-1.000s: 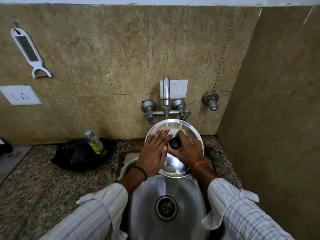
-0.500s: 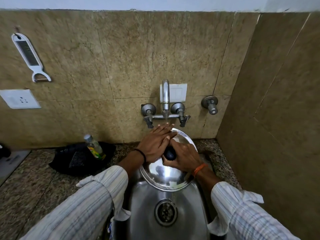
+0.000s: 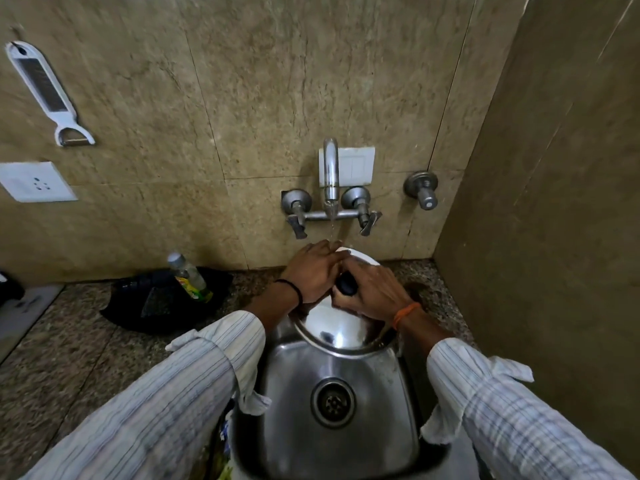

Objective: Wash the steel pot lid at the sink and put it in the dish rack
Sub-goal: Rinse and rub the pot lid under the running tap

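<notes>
The round steel pot lid is held tilted over the back of the steel sink, under the wall tap, which runs a thin stream of water. My right hand grips the lid's black knob. My left hand lies flat on the lid's upper face with its fingers spread, fingertips at the far rim under the water. Both hands cover most of the lid's upper half. No dish rack is in view.
A small clear bottle leans on a black cloth on the granite counter left of the sink. A white grater-peeler and a socket are on the tiled wall. A side wall stands close on the right.
The lid has tipped from steep to flatter, its far rim lower. My left hand slid up across the lid toward the far rim under the stream; my right hand kept the knob.
</notes>
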